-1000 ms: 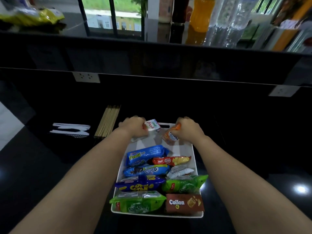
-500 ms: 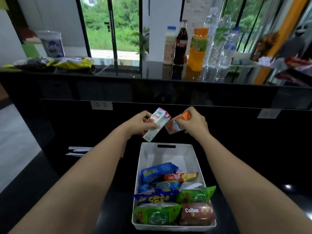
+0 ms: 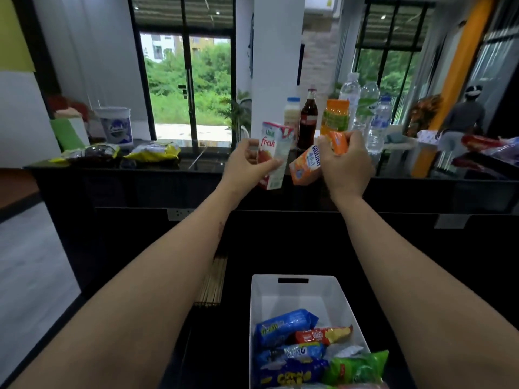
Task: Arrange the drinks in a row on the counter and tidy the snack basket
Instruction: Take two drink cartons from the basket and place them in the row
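My left hand (image 3: 245,164) grips a white and red "fresh" juice carton (image 3: 273,155), held upright at the edge of the raised black counter (image 3: 157,168). My right hand (image 3: 346,164) holds an orange drink carton (image 3: 307,164), tilted, just right of the first. Behind them on the counter stand a white milk bottle (image 3: 291,112), a dark cola bottle (image 3: 308,119), an orange juice bottle (image 3: 335,116) and clear water bottles (image 3: 365,108) in a row. The white snack basket (image 3: 295,293) sits low in front of me, its far half bare and snack packs (image 3: 286,327) filling the near half.
Yellow snack bags (image 3: 153,151) and a white tub (image 3: 115,126) lie at the counter's left. Red packets (image 3: 483,144) rest at the far right. Wooden skewers (image 3: 214,282) lie left of the basket. A person (image 3: 460,119) stands far back at the right.
Both hands lifted the two cartons out of the basket and raised them up to the counter's edge. The view tilted upward with them.
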A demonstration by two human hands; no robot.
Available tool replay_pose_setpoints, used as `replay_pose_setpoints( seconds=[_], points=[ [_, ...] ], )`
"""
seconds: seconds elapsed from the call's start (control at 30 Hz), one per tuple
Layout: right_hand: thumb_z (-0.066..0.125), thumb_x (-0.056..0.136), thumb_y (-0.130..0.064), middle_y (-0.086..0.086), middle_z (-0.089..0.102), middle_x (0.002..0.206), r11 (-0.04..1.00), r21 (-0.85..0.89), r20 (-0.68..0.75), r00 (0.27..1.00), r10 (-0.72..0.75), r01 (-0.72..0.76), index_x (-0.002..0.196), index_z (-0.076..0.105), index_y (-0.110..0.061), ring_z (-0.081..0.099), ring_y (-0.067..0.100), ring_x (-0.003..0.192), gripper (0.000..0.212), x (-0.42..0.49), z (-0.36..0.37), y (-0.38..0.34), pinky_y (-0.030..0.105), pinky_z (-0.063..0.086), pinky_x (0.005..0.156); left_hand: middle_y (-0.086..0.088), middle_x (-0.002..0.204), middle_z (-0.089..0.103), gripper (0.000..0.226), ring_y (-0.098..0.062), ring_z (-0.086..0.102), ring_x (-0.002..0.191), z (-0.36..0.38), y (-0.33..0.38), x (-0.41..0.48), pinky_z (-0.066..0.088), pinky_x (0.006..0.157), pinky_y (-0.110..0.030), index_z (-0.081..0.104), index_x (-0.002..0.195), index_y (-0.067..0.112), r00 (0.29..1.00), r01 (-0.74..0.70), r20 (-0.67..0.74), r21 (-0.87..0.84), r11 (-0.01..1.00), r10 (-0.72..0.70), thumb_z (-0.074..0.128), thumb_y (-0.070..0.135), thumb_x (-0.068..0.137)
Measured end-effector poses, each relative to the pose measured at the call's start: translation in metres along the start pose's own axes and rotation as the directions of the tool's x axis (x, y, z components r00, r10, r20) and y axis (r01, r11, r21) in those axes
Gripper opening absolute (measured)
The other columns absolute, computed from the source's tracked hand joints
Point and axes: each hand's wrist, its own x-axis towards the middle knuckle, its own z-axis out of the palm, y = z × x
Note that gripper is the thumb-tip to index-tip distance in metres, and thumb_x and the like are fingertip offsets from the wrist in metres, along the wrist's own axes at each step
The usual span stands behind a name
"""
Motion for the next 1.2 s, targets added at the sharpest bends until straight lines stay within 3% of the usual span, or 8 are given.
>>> replay_pose_setpoints(
  seconds=[0.17, 0.5, 0.63, 0.73, 0.8, 0.93, 1.1, 1.2],
  points=[
    [0.058, 0.084, -0.053, -0.006, 0.056, 0.085, 0.999, -0.028, 0.104, 0.994, -0.038, 0.041, 0.094, 0.049, -0.022, 0.055, 0.016, 0.073, 0.034, 0.038, 0.03, -0.011, 0.026, 0.038, 0.059, 0.006, 0.094, 0.067, 0.046, -0.013, 0.066, 0.088, -0.01, 0.001, 0.038, 0.057, 0.082, -0.044, 0.052, 0.103, 0.025, 0.984, -0.027, -0.174, 0.092, 0.995, 0.043, 0.083, 0.032, 0.069],
    [0.062, 0.084, -0.057, 0.001, 0.063, 0.102, 0.954, -0.18, 0.507, 0.854, -0.118, 0.238, 0.114, 0.053, -0.021, 0.058, 0.018, 0.085, 0.048, 0.084, 0.093, -0.002, 0.03, 0.045, 0.067, 0.007, 0.091, 0.064, 0.048, -0.022, 0.065, 0.089, -0.012, -0.031, 0.091, 0.052, 0.084, -0.042, 0.045, 0.097, 0.023, 0.953, 0.137, -0.302, 0.361, 0.922, -0.024, 0.081, 0.04, 0.07],
    [0.068, 0.081, -0.054, -0.001, 0.06, 0.108, 0.981, -0.067, 0.553, 0.825, -0.116, 0.183, 0.118, 0.053, -0.024, 0.058, 0.014, 0.092, 0.05, 0.09, 0.11, 0.005, 0.027, 0.047, 0.072, 0.004, 0.096, 0.066, 0.052, -0.019, 0.063, 0.086, -0.006, -0.044, 0.104, 0.047, 0.074, -0.033, 0.042, 0.098, 0.023, 0.942, 0.158, -0.334, 0.383, 0.91, -0.023, 0.081, 0.042, 0.07],
    [0.074, 0.078, -0.048, -0.005, 0.056, 0.111, 0.994, 0.074, 0.532, 0.84, -0.108, 0.081, 0.133, 0.043, -0.023, 0.056, 0.012, 0.099, 0.068, 0.083, 0.116, 0.015, 0.031, 0.049, 0.081, 0.008, 0.091, 0.06, 0.054, -0.015, 0.055, 0.078, -0.003, -0.048, 0.11, 0.036, 0.062, -0.027, 0.037, 0.096, 0.025, 0.942, 0.15, -0.336, 0.424, 0.893, 0.002, 0.079, 0.045, 0.071],
    [0.075, 0.077, -0.045, -0.009, 0.057, 0.105, 0.99, 0.139, 0.519, 0.853, -0.052, -0.024, 0.131, 0.042, -0.024, 0.059, 0.01, 0.094, 0.067, 0.075, 0.117, 0.024, 0.032, 0.053, 0.079, 0.008, 0.09, 0.056, 0.056, -0.016, 0.053, 0.077, -0.003, -0.05, 0.114, 0.037, 0.063, -0.029, 0.034, 0.096, 0.024, 0.946, 0.147, -0.323, 0.444, 0.884, 0.005, 0.079, 0.046, 0.071],
    [0.072, 0.083, -0.038, -0.013, 0.062, 0.101, 0.978, 0.19, 0.568, 0.822, -0.033, -0.092, 0.11, 0.052, -0.031, 0.062, 0.008, 0.095, 0.034, 0.065, 0.118, 0.04, 0.032, 0.057, 0.078, 0.004, 0.097, 0.059, 0.06, -0.017, 0.055, 0.082, -0.009, -0.052, 0.118, 0.041, 0.069, -0.03, 0.034, 0.099, 0.023, 0.967, 0.131, -0.255, 0.467, 0.875, -0.008, 0.079, 0.048, 0.069],
    [0.068, 0.087, -0.036, -0.008, 0.062, 0.114, 0.978, 0.158, 0.592, 0.806, 0.018, -0.137, 0.127, 0.053, -0.025, 0.058, 0.006, 0.093, 0.043, 0.074, 0.123, 0.039, 0.018, 0.049, 0.067, 0.004, 0.101, 0.063, 0.055, -0.022, 0.062, 0.094, -0.017, -0.053, 0.115, 0.041, 0.072, -0.03, 0.035, 0.102, 0.026, 0.979, 0.081, -0.2, 0.515, 0.853, 0.028, 0.078, 0.043, 0.072],
    [0.066, 0.089, -0.033, -0.003, 0.062, 0.123, 0.971, 0.148, 0.599, 0.798, 0.065, -0.19, 0.134, 0.05, -0.024, 0.058, 0.011, 0.101, 0.049, 0.076, 0.128, 0.04, 0.021, 0.049, 0.071, 0.007, 0.094, 0.056, 0.056, -0.023, 0.062, 0.092, -0.013, -0.05, 0.114, 0.044, 0.071, -0.033, 0.032, 0.099, 0.026, 0.975, 0.074, -0.216, 0.542, 0.837, 0.054, 0.079, 0.042, 0.072]
  ],
)
